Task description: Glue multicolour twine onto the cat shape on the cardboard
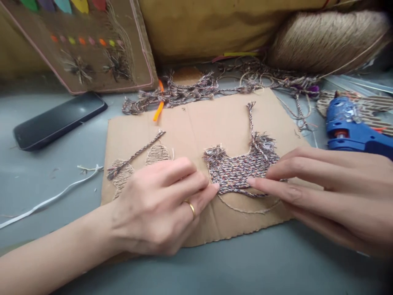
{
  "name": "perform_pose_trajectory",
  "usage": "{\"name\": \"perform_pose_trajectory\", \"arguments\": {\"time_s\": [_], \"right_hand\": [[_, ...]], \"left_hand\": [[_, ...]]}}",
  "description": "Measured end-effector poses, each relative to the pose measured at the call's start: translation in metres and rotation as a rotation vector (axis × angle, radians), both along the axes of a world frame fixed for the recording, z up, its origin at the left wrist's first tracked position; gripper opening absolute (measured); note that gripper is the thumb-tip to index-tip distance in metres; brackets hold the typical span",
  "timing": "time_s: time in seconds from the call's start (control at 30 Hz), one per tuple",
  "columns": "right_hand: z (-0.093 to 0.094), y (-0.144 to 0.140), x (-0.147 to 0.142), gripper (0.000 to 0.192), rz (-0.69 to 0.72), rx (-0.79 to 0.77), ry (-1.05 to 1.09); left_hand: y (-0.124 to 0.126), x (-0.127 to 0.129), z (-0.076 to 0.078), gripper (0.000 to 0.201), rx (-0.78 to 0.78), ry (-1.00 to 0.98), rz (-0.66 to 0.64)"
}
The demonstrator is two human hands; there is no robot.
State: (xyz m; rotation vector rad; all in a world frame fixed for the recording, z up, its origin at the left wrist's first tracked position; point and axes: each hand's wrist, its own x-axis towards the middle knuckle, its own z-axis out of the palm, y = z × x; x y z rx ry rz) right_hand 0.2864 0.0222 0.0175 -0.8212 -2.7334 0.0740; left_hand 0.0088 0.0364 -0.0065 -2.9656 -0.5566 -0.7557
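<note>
A piece of cardboard [196,131] lies flat, bearing a panel of multicoloured twisted yarn [236,172] laid in close rows, with frayed tufts at its top corners. My left hand [166,205], wearing a gold ring, is closed, its fingertips pinching at the yarn panel's lower left corner. My right hand [331,192] comes from the right with fingers stretched out, one fingertip pressing on the panel's lower rows. A loose curve of thin twine [245,211] hangs below the panel. Left of it, partly behind my left hand, are jute-wrapped shapes [158,155] and a twisted yarn braid [139,151].
A dark phone [59,121] lies at left. Behind stand a decorated board [101,53] and a large twine spool [328,41]. Yarn scraps [184,92] lie along the cardboard's far edge. A blue glue gun [346,127] is at right; a white cord [55,198] trails at left.
</note>
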Motion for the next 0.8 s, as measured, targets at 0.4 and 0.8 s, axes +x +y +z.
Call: {"name": "perform_pose_trajectory", "arguments": {"time_s": [0.4,0.8], "right_hand": [[-0.004,0.002,-0.004,0.032,0.014,0.002,-0.005],[-0.002,-0.004,-0.005,0.01,-0.004,0.101,-0.031]], "left_hand": [[0.004,0.0,0.001,0.025,0.01,-0.063,0.008],[0.001,0.003,0.003,0.023,0.112,-0.047,-0.015]]}}
